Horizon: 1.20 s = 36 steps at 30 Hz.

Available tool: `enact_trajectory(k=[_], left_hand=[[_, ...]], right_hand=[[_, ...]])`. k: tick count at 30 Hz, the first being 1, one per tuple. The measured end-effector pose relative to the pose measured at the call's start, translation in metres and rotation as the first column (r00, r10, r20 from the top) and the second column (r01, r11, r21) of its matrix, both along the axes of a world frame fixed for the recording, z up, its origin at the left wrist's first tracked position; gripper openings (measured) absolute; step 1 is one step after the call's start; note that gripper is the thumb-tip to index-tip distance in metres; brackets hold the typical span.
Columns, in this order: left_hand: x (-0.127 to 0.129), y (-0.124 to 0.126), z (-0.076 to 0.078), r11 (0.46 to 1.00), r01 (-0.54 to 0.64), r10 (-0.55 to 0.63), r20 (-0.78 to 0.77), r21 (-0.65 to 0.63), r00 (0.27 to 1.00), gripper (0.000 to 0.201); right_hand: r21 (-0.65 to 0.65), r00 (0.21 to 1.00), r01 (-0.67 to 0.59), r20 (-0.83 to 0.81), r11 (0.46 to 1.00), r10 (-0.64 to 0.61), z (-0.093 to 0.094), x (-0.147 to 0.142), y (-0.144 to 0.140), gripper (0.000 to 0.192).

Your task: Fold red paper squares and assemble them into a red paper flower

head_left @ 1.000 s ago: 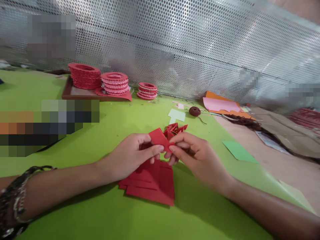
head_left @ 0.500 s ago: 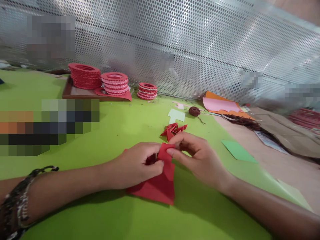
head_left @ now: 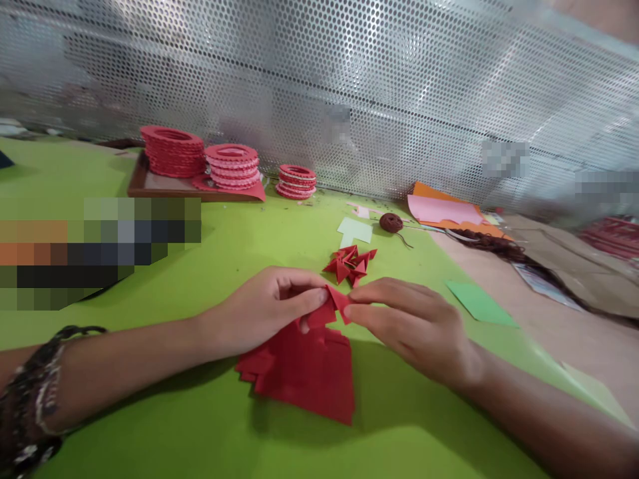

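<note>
Between my two hands is a small piece of red paper (head_left: pixel 322 314) with its right corner folded over. My left hand (head_left: pixel 269 309) pinches its left side between thumb and fingers. On the right, my right hand (head_left: pixel 417 326) grips the folded corner with thumb and forefinger. Below the hands lies a loose stack of red paper sheets (head_left: pixel 304 376), their edges uneven. Just beyond my fingertips sits a star-like ring of folded red paper pieces (head_left: pixel 350 264).
Stacks of red and pink paper rings (head_left: pixel 232 166) stand at the back, partly on a brown tray (head_left: pixel 194 196). A brown yarn ball (head_left: pixel 391 223), pale paper scrap (head_left: pixel 354 231) and green sheet (head_left: pixel 482 304) lie right of centre. A perforated metal screen (head_left: pixel 309 80) rises behind the table.
The red paper in my hands is lifted off the stack, and its corner is now folded over. The stack beneath has come into fuller view. My left hand has shifted slightly up.
</note>
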<state>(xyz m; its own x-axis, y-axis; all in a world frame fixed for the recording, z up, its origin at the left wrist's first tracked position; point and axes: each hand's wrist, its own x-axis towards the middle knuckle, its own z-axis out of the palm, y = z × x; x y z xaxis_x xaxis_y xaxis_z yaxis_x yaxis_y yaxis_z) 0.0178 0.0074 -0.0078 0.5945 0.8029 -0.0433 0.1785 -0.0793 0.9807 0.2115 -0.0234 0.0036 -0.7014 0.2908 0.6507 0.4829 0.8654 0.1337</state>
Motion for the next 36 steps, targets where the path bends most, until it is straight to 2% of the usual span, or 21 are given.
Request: enact_trajectory(k=[4, 9, 17, 19, 20, 21, 22, 24, 26, 28, 31, 36], left_hand=[[-0.001, 0.001, -0.001, 0.999, 0.0, 0.0, -0.009, 0.033, 1.0, 0.019], [-0.002, -0.001, -0.001, 0.998, 0.004, -0.008, 0.06, 0.064, 0.998, 0.017], [-0.001, 0.0, -0.005, 0.993, -0.029, 0.024, 0.044, 0.115, 0.999, 0.018], [-0.001, 0.0, -0.004, 0.985, -0.03, 0.024, 0.033, 0.17, 0.999, 0.017], [-0.001, -0.001, -0.004, 0.979, -0.028, 0.024, 0.022, 0.203, 0.999, 0.017], [-0.001, -0.001, -0.003, 0.972, -0.027, 0.026, 0.01, 0.235, 1.0, 0.017], [-0.002, -0.002, -0.002, 0.964, -0.025, 0.027, -0.002, 0.264, 1.0, 0.017], [-0.002, -0.002, -0.001, 0.951, -0.025, 0.035, -0.026, 0.31, 0.999, 0.018], [-0.002, -0.002, -0.001, 0.937, -0.017, 0.036, -0.048, 0.35, 0.998, 0.019], [-0.002, -0.003, 0.0, 0.923, -0.01, 0.04, -0.071, 0.386, 0.997, 0.021], [-0.002, -0.003, -0.001, 0.903, -0.005, 0.05, -0.094, 0.43, 0.994, 0.02], [-0.001, -0.002, -0.001, 0.886, 0.026, 0.038, -0.128, 0.463, 0.991, 0.02]], right_hand=[[0.056, 0.995, 0.017, 0.097, 0.998, -0.022, 0.003, 0.0, -0.001, 0.017], [0.062, 0.994, 0.007, 0.106, 0.998, -0.014, 0.005, -0.002, 0.0, 0.016], [-0.044, 0.987, -0.029, 0.154, 0.999, 0.036, 0.001, -0.002, 0.001, 0.016], [-0.173, 0.994, -0.035, 0.098, 0.984, 0.053, 0.002, -0.004, 0.0, 0.006], [-0.283, 0.998, -0.041, 0.038, 0.958, 0.054, 0.002, -0.005, -0.001, 0.004], [-0.41, 0.999, -0.048, -0.037, 0.911, 0.036, 0.003, -0.006, -0.002, 0.013], [-0.539, 0.994, -0.053, -0.106, 0.841, -0.005, 0.003, -0.008, -0.003, 0.018], [-0.743, 0.979, -0.041, -0.162, 0.668, -0.12, 0.005, -0.011, -0.004, 0.016], [-0.849, 0.971, 0.0, -0.126, 0.528, -0.203, 0.005, -0.014, -0.004, 0.012], [-0.904, 0.966, 0.035, -0.079, 0.426, -0.246, 0.005, -0.017, -0.003, 0.019], [-0.944, 0.955, 0.012, -0.086, 0.329, -0.282, 0.004, -0.018, -0.003, 0.022], [-0.96, 0.954, -0.031, -0.112, 0.277, -0.28, 0.001, -0.017, -0.003, 0.022]])
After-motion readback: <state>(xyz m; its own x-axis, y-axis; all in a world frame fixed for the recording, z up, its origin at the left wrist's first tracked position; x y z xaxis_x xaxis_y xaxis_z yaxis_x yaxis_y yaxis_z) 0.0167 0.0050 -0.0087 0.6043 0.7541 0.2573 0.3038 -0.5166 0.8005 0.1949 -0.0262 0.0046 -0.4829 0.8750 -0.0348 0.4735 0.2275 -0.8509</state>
